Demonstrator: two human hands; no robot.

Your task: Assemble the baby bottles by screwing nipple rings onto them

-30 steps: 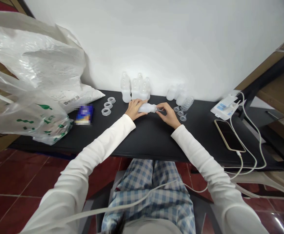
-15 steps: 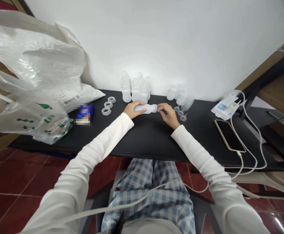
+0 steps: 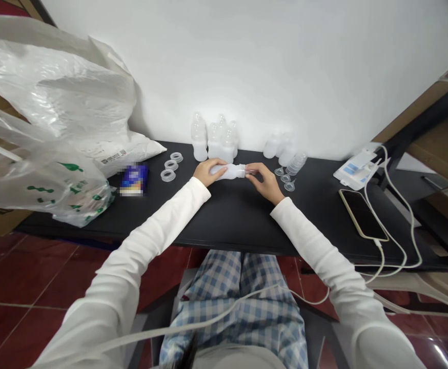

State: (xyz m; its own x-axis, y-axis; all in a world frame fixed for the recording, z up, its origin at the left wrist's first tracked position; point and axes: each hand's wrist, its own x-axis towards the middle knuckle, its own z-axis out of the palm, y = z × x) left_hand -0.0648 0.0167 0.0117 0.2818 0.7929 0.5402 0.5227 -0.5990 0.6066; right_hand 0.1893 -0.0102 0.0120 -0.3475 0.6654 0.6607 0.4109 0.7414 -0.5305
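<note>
My left hand (image 3: 207,171) is wrapped round the base of a frosted white baby bottle (image 3: 227,172), which lies sideways above the table with its neck to the right. At that neck, the fingers of my right hand (image 3: 264,179) close round a clear bottle cap (image 3: 249,172), partly hidden by them. Just right of this hand lie three clear bottle nipples (image 3: 285,178) and a stack of clear caps (image 3: 296,163). Behind my left hand stand several capped baby bottles (image 3: 200,141). Three translucent collar rings (image 3: 171,165) lie in a row to the left.
Several uncapped bottles (image 3: 272,145) stand by the wall. A blue packet (image 3: 134,179) and plastic bags (image 3: 70,189) occupy the left side of the black table (image 3: 224,220). On the right are a phone (image 3: 362,214) with its white cable and a white box (image 3: 357,169).
The bottle has shifted slightly left in my left hand. My right fingers have closed further round the clear cap at its neck.
</note>
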